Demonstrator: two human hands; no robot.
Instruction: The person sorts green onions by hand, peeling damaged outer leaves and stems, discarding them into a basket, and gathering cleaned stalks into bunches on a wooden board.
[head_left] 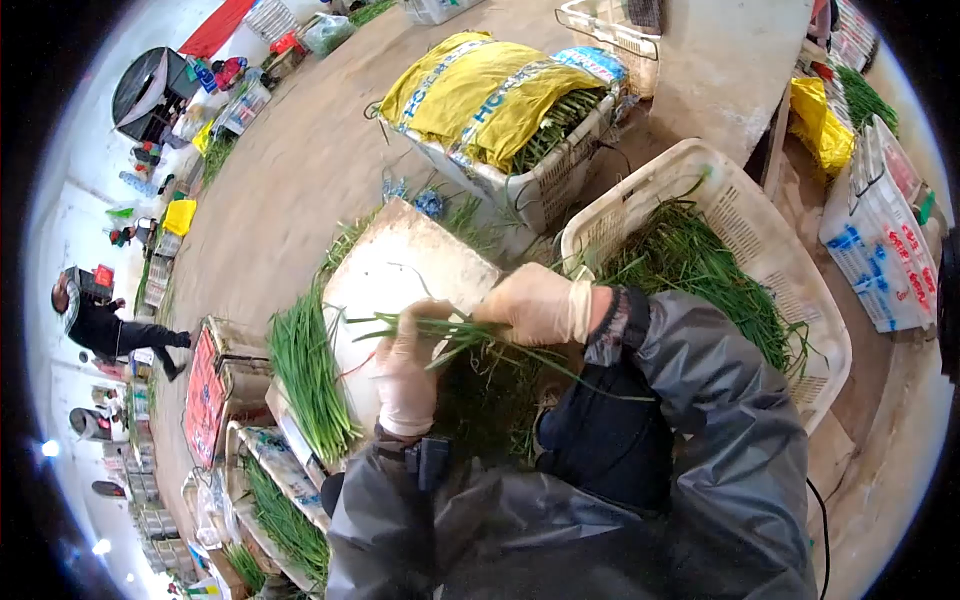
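Observation:
Both hands wear pale thin gloves and meet over the near edge of a white board [385,265]. My left hand [405,380] is closed round a small bunch of green stalks [455,330], with the tips sticking out to the left. Close beside it, my right hand [535,305] grips the same bunch, its fingers pinched on the stalks; loose ends trail below it to the right. A neat pile of long green stalks [308,375] lies along the board's left side. Loose greens [690,260] fill part of a white basket [715,165] to the right.
A crate [480,180] under a yellow sack [480,90] stands ahead. White crates [870,250] are at the far right. At lower left are a box with a red top [203,395] and a crate of greens [285,515]. A person [115,325] walks at far left.

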